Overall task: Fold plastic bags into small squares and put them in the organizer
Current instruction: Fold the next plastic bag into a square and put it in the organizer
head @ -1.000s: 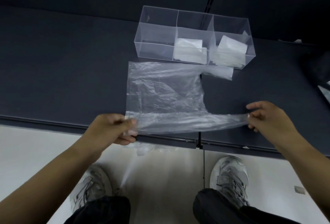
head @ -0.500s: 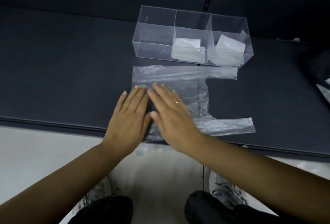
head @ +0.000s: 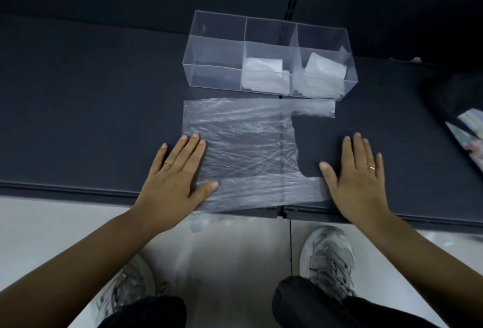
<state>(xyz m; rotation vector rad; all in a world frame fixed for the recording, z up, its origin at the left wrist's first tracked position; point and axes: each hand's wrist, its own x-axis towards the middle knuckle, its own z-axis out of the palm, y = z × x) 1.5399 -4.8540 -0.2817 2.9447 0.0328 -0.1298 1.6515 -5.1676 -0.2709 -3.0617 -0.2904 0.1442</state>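
Left hand (head: 171,183), right hand (head: 359,186) slid apart | fingers straight, holding nothing | plastic bag (head: 248,149) pressed flat

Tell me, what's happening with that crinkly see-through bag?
A person is smoothing a clear plastic bag flat on a dark table. The left hand presses flat on the bag's left side, and the right hand lies flat over the end of the near handle. The bag is not folded yet. Just behind it stands a clear organizer, with folded bags in its middle section and right section.
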